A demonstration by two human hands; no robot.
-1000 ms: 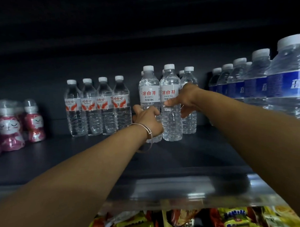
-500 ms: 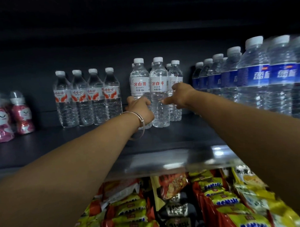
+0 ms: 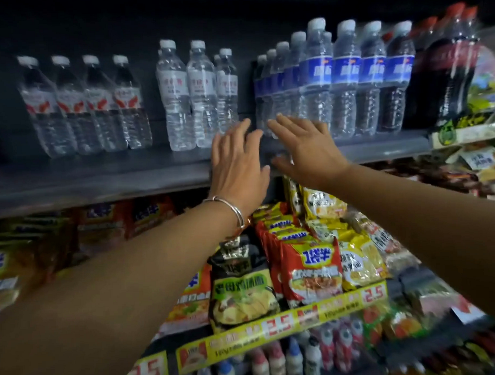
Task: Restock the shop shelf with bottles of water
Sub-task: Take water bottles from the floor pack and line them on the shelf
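Neither grip holds anything: both hands are spread flat with straight fingers, raised side by side before the front edge of the dark shelf, apart from the bottles.

At the far left of the shelf stands a row of four clear bottles with red-and-white labels, upright and touching one another. Next comes a small cluster of taller water bottles with pale labels, white-capped, two in front and others behind them. The left hand, with a silver bangle at the wrist, hangs just below and to the right of this cluster, its fingertips overlapping the base of the rightmost bottle in the view; whether they touch it cannot be told. The right hand is just beside it, thumb pointing left, its fingertips in front of the lower part of the blue-labelled water bottles, which run in files from the back of the shelf to the front. Further right stand dark cola bottles with red caps.

Below the shelf, packets of instant noodles in red, yellow and green fill the next level, fronted by a yellow price strip marked 2.5. Small bottles sit on the level under that.
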